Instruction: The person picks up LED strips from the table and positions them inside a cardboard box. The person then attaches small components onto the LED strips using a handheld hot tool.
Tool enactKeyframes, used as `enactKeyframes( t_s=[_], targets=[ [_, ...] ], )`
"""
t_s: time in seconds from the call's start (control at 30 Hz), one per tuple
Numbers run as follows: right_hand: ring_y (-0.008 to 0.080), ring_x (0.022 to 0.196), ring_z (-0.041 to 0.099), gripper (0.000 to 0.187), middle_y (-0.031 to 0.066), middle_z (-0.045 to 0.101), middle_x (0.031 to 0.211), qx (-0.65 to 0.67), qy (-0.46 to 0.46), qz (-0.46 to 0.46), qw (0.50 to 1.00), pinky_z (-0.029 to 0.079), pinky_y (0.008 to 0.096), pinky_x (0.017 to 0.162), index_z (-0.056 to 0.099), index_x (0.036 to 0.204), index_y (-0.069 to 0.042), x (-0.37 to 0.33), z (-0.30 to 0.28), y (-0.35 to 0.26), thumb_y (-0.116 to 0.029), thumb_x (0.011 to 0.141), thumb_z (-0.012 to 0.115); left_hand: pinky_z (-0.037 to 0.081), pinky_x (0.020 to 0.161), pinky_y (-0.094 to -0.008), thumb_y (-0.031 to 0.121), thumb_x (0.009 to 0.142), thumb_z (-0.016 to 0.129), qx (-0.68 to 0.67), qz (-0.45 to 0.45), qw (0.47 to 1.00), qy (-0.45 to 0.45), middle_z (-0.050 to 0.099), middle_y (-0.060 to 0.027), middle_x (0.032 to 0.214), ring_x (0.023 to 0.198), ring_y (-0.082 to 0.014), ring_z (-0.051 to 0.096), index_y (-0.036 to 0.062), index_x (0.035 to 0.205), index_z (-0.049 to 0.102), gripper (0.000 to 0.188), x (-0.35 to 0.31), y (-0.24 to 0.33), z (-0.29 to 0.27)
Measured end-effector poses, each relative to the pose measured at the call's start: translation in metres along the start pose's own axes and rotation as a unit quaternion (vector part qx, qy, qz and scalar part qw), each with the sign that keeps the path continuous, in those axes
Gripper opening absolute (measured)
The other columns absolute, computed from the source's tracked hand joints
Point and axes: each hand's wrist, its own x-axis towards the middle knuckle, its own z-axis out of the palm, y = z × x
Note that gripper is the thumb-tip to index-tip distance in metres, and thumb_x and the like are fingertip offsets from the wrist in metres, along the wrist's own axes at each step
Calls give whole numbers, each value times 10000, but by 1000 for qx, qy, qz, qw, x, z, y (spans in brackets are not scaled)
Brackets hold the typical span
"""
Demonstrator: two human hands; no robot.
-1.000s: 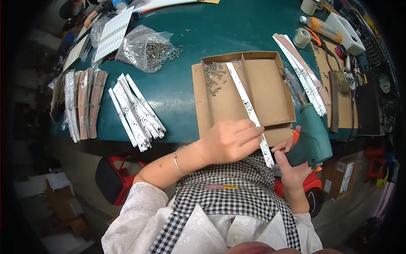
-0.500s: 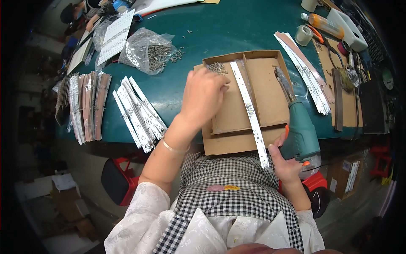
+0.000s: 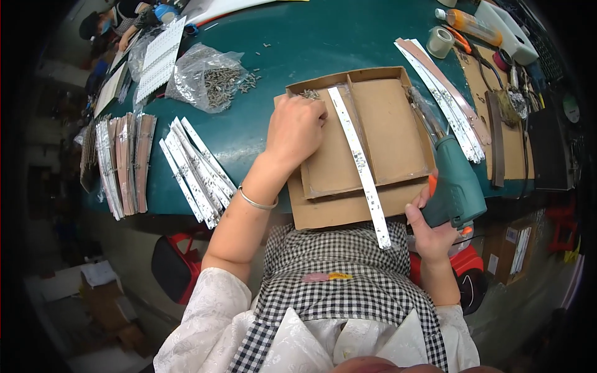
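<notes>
I've got my right fingers (image 3: 416,220) clamped on a green tool (image 3: 457,180), metal bits (image 3: 310,94) just past my left fingers (image 3: 313,115) (can't tell if pinching).

An orange bottle (image 3: 474,26) lies at the far right of the green tabletop (image 3: 323,37), beside a white container (image 3: 507,32). A tape roll (image 3: 440,49) sits near it. Below, a cardboard sheet (image 3: 513,155) adjoins a black box (image 3: 550,152). Under table level are a black-and-red chair (image 3: 168,270), left, and a carton (image 3: 505,252), right.
</notes>
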Motion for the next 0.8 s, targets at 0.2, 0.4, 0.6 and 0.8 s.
enactKeyframes(
  t_s=[0.2,0.4,0.6,0.8],
  targets=[
    [110,822,519,686,57,515,948,-23,-19,-19,999,486,247,734,385,1427,37,8,-4,-3,78,817,696,502,694,-306,-54,766,697,-144,10,986,82,678,-93,812,728,-230,630,30,884,724,148,-7,16,-16],
    [126,822,531,713,58,515,960,-49,-56,-14,997,500,274,766,374,1433,34,14,0,-11,118,800,689,535,679,-270,-111,803,682,-343,-38,934,92,708,-114,905,760,-152,662,-41,925,701,142,-52,40,-45],
    [169,859,578,727,43,480,918,-40,-161,2,986,523,317,817,347,1448,16,27,18,-17,151,804,657,590,721,-318,-41,856,713,-676,-155,721,8,706,-158,943,806,-213,699,-71,1020,676,171,-73,68,-45],
    [171,916,606,719,31,485,923,-85,-176,-116,974,509,312,839,343,1462,-5,39,37,-22,135,826,648,541,699,-255,-16,826,754,-659,-142,739,8,716,-131,969,794,-167,675,-54,1000,729,180,-74,70,-35]
  ],
)
